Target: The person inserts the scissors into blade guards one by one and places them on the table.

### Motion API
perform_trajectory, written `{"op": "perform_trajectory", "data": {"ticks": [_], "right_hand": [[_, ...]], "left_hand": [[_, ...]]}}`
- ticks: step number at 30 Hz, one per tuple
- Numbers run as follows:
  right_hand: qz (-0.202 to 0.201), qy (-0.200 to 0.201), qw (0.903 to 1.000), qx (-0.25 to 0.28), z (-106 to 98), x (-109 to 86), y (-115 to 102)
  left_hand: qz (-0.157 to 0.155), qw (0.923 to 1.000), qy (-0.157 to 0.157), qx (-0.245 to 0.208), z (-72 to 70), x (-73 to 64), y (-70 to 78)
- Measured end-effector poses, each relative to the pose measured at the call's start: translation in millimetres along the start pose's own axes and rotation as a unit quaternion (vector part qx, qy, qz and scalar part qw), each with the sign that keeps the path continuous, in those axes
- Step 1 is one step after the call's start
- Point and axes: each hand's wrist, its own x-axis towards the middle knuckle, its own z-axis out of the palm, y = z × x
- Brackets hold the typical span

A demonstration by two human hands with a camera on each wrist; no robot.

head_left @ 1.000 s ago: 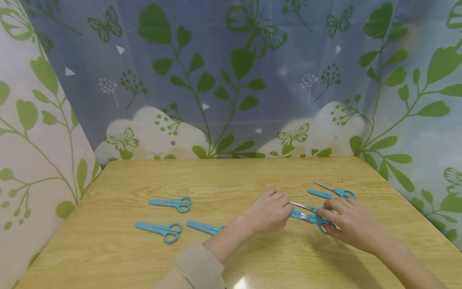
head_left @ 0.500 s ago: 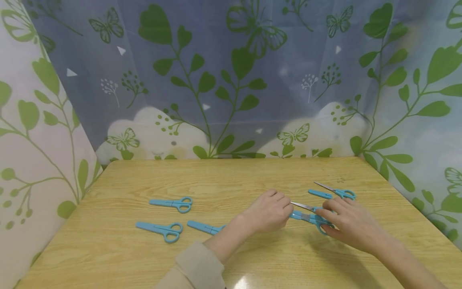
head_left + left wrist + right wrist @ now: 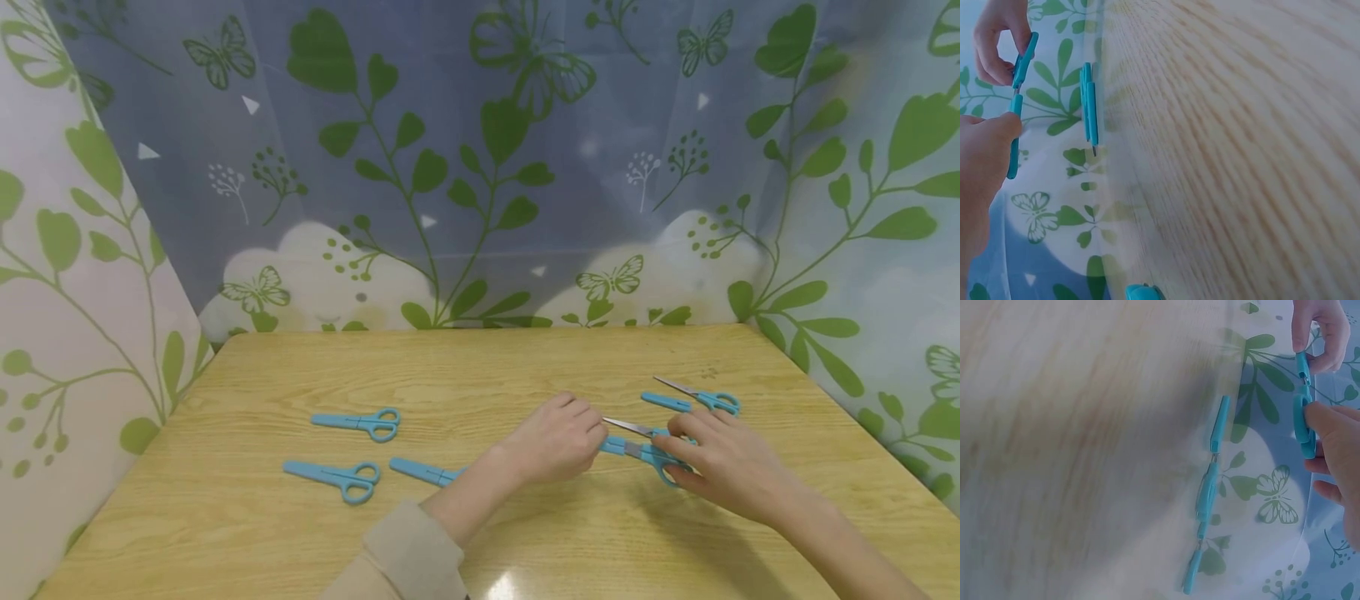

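Observation:
In the head view my left hand (image 3: 558, 437) pinches the blue blade cover (image 3: 615, 446) of a pair of scissors. My right hand (image 3: 731, 458) grips that pair's blue handles (image 3: 663, 467). A short strip of metal blade (image 3: 633, 450) shows between cover and handles; the rest of the blades is inside the cover. The left wrist view shows the cover (image 3: 1014, 140) and handles (image 3: 1024, 62) in line, raised above the table. Just behind them lies another pair of scissors with a bare blade (image 3: 628, 427), partly hidden by my hands.
Farther back on the right lie uncovered scissors (image 3: 716, 402) beside a loose blue cover (image 3: 666, 402). On the left are covered scissors (image 3: 356, 422), a second covered pair (image 3: 330, 479) and a third pair (image 3: 423, 472), partly behind my left forearm. Patterned cloth surrounds the wooden table (image 3: 465, 367).

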Motion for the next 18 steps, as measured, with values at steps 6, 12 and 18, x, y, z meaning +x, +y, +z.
{"op": "perform_trajectory", "data": {"ticks": [6,12,18], "right_hand": [[0.003,-0.006,0.9999,-0.01,-1.7,1.4,-0.1],[0.001,-0.013,0.9999,-0.01,-2.3,1.2,0.0],[0.002,-0.011,0.9999,-0.006,-2.5,0.7,0.0]], "left_hand": [[0.005,1.0,0.005,0.003,-0.6,0.1,-0.8],[0.018,0.9992,0.023,0.027,0.4,-0.2,-0.6],[0.019,0.9985,0.028,0.044,1.3,0.0,0.2]]}}
